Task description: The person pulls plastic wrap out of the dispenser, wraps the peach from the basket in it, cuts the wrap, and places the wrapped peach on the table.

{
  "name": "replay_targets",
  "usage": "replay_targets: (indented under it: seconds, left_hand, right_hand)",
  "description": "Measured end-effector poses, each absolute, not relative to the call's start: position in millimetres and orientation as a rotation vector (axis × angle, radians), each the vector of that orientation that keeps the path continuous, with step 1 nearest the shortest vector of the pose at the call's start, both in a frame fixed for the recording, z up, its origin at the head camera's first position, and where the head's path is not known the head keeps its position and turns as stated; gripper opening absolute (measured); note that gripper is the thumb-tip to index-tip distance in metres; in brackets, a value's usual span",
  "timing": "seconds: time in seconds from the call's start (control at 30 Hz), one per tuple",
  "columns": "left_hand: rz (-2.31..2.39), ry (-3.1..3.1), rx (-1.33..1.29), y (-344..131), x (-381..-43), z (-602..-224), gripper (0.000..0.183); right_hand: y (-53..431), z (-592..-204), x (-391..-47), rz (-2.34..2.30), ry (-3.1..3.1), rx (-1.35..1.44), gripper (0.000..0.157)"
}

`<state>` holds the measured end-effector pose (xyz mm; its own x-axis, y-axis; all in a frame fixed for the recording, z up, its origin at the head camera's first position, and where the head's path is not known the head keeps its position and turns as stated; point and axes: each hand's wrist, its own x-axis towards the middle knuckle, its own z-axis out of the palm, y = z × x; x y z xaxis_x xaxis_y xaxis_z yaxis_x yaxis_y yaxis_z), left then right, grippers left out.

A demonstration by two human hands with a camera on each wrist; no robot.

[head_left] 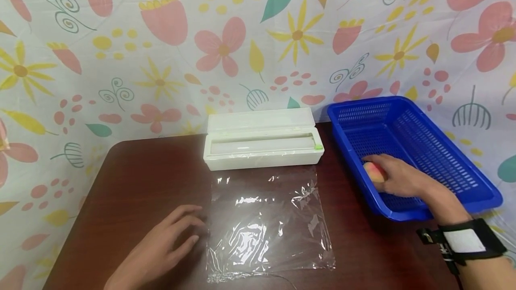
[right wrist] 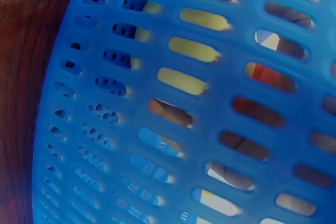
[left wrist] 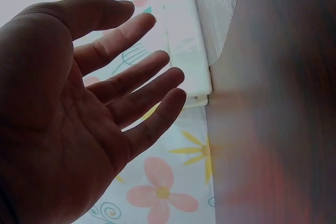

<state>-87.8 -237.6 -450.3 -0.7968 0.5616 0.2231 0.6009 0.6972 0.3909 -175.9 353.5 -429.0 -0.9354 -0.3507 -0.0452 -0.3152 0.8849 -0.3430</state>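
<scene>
My right hand [head_left: 403, 176] reaches into the blue plastic basket [head_left: 350, 158] and grips a red-and-yellow peach [head_left: 374, 172] near its left wall. In the right wrist view, the slotted wall hides most of that hand, and yellow and red patches of the peach [right wrist: 193, 50] show through the slots. Over the table's left side, my left hand [head_left: 161, 245] holds nothing, its fingers loosely bent beside the left edge of a clear sheet of plastic wrap [head_left: 266, 223]. The sheet lies spread on the table in front of the white wrap dispenser [head_left: 264, 160], whose lid stands up.
A roll of wrap [head_left: 262, 145] lies inside the dispenser, with a small green piece [head_left: 318, 147] at its right end. Behind the dark wooden table [head_left: 157, 169] hangs a flower-patterned cloth [head_left: 169, 66]. A black strap [head_left: 475, 240] circles the right wrist.
</scene>
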Motion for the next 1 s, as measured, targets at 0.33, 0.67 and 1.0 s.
replay_targets:
  seconds: [0.33,0.67,1.0]
  left_hand:
    - [-0.712,-2.856,-0.970,-237.2,-88.1,-449.9,0.037]
    - [-0.740,-2.811,-0.991,-237.3,-87.4,-450.6,0.035]
    - [-0.744,-2.833,-0.998,-237.4,-87.3,-453.0,0.034]
  right_hand:
    - [353.7,-428.6,-174.9,-0.507,2.942,-0.513,0.066]
    - [354.4,-427.2,-174.5,-0.508,2.961,-0.493,0.068]
    - [355.1,-418.1,-167.6,-0.532,2.997,-0.517,0.068]
